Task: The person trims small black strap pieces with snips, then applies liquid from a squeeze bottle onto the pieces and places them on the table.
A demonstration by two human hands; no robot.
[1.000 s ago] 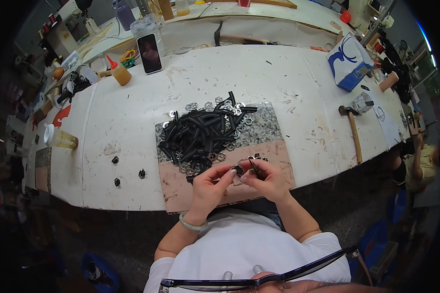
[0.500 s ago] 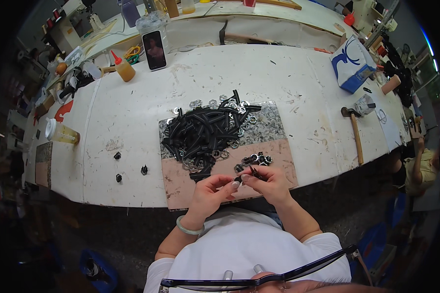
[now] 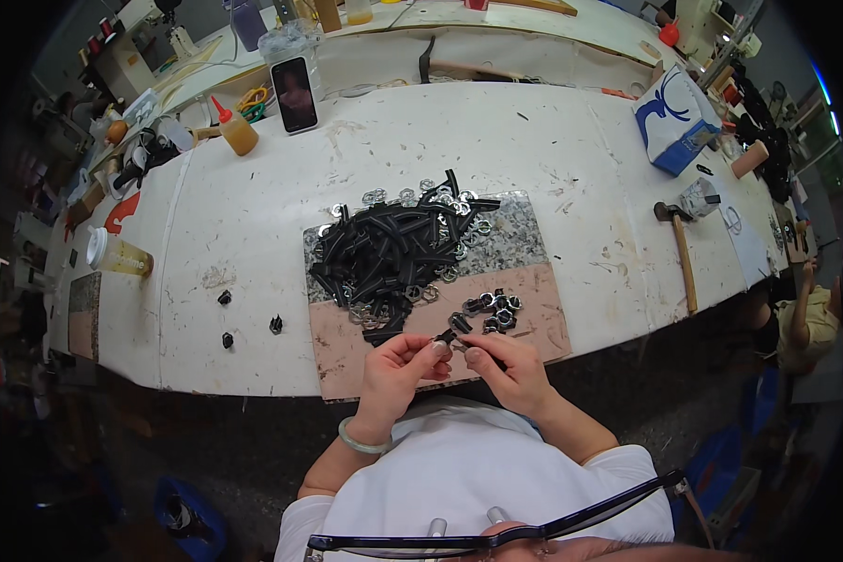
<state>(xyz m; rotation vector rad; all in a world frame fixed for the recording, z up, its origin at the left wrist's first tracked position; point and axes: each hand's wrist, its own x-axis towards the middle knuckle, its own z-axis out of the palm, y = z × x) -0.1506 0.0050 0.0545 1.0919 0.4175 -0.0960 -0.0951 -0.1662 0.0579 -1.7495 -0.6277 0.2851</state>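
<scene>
My left hand and my right hand meet at the near edge of a stone slab, fingertips together on one small black strap piece with a metal ring. Just beyond my right hand lies a small cluster of finished black pieces with rings. Farther back on the slab sits a heap of black straps, with loose metal rings scattered around it. A pale bangle is on my left wrist.
Three small black pieces lie on the white table left of the slab. A hammer and a blue-white box are at right. A phone, a glue bottle and a plastic cup stand at left.
My hands stay together at the slab's near edge, shifting slightly while they work the small piece. The view has drifted a little; the heap and the cluster lie as before.
</scene>
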